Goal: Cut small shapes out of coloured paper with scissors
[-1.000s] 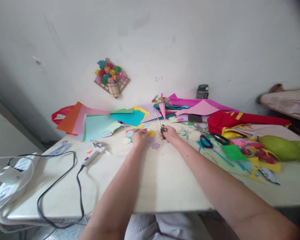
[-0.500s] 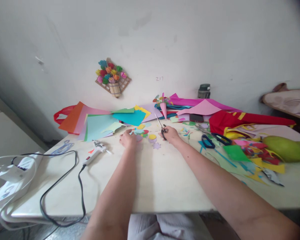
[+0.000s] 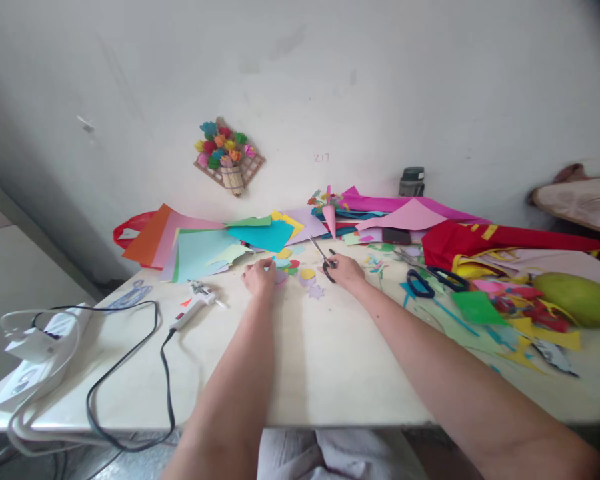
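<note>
My right hand (image 3: 347,271) grips a pair of scissors (image 3: 319,249) by the black handles, blades pointing away and to the left. Over the cut paper shapes, my left hand (image 3: 259,276) has its fingers curled down; whatever is between the fingertips is too small to make out. Just right of it are a red paper circle (image 3: 294,264) and a purple one partly hidden by the hand. Between my hands lie a yellow circle (image 3: 307,274) on a purple piece and a purple star-like flower shape (image 3: 317,292).
A glue gun (image 3: 196,309) with a black cord lies on the left, near a power strip (image 3: 40,357). Coloured paper sheets (image 3: 205,250) line the back. Blue-handled scissors (image 3: 420,283), paper scraps (image 3: 525,300) and a green fruit (image 3: 565,299) are on the right.
My left hand has moved left from the yellow circle to the paper shapes beside it, uncovering the yellow circle. The right hand keeps the scissors in nearly the same place.
</note>
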`<action>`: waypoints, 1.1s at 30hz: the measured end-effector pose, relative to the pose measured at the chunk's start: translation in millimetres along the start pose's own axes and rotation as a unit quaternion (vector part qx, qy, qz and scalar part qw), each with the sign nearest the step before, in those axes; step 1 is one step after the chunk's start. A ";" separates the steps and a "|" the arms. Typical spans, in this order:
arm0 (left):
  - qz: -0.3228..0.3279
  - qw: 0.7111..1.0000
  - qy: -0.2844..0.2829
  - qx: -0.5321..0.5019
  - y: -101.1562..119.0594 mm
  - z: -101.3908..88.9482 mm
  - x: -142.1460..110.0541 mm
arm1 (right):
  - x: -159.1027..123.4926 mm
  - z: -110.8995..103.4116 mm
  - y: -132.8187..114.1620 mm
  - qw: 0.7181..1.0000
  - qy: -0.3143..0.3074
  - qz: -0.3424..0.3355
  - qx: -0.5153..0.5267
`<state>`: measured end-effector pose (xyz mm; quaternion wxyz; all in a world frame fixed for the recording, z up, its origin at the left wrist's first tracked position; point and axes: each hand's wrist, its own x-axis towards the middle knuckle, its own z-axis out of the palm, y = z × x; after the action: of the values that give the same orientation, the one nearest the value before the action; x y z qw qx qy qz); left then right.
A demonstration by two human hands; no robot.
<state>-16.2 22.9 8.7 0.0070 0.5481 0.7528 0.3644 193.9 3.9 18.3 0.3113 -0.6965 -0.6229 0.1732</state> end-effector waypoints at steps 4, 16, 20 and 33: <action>0.160 0.987 -0.001 0.015 6.3 13.7 -4.5 | -1.8 0.1 -2.4 1.000 -0.001 0.004 -0.020; 0.287 0.929 -0.065 0.224 38.8 17.7 -6.4 | -1.4 2.8 -1.9 0.999 -0.004 -0.003 -0.039; 0.308 0.915 -0.066 0.253 43.8 14.4 -4.4 | -1.3 2.2 -2.8 0.999 -0.004 -0.003 -0.039; 0.388 0.874 -0.066 0.283 38.9 21.0 3.5 | -2.2 1.6 -1.7 0.999 -0.006 -0.010 -0.034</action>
<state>23.0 42.3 16.2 -0.2406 0.7978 0.5482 0.0717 191.2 2.1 17.9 0.2851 -0.6995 -0.6371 0.1534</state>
